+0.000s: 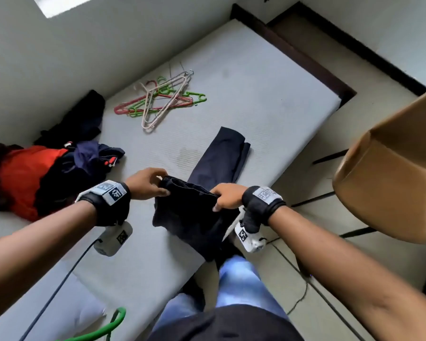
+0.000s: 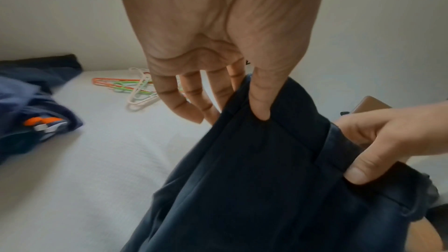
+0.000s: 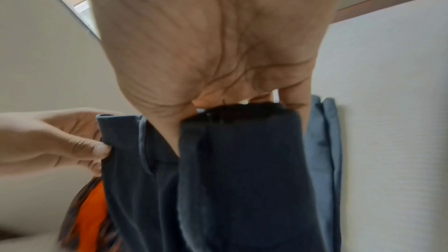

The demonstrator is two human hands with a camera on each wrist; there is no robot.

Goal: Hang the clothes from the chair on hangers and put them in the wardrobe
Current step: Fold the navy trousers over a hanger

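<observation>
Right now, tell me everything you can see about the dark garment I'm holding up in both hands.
The dark garment is navy to near-black woven cloth, apparently trousers, with a stitched band along its top edge. The left hand pinches one end of that band, thumb in front; the right hand grips the other end. Held stretched between them above the near edge of the mattress, its lower part hangs slack in folds toward the person's knees.
</observation>
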